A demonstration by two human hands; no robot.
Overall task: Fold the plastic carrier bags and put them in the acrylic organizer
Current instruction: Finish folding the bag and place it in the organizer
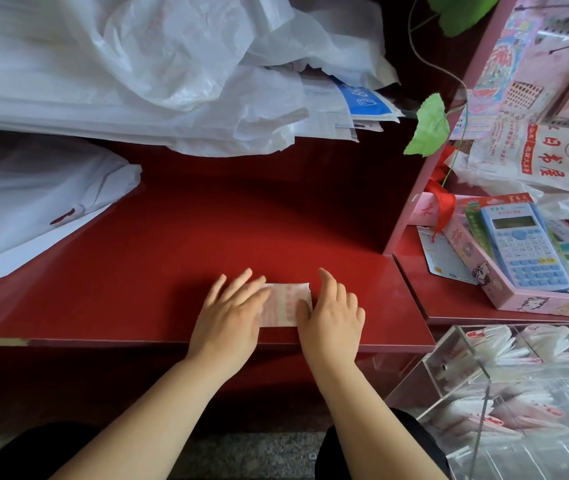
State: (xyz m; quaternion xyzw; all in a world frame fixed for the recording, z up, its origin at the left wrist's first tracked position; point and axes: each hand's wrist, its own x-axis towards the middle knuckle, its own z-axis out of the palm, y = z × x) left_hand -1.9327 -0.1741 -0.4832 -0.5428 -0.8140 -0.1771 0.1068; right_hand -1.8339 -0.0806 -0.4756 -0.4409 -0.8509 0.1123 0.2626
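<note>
A small folded white carrier bag with pale red print (285, 303) lies on the red table (207, 244) near its front edge. My left hand (231, 313) lies flat with straight fingers pressing on the bag's left part. My right hand (333, 313) presses its right end, fingers extended, thumb on the bag. The clear acrylic organizer (484, 386) stands at the lower right, below the table edge, with several folded bags in its compartments. Loose white plastic bags (158, 71) are heaped at the back of the table.
A flat white bag (34, 202) lies at the left. A raised pink shelf (428, 188) borders the table on the right. A blue calculator (525, 247) in a pink box, printed bags and a green artificial leaf (428, 126) sit there. Papers (342, 109) lie under the heap.
</note>
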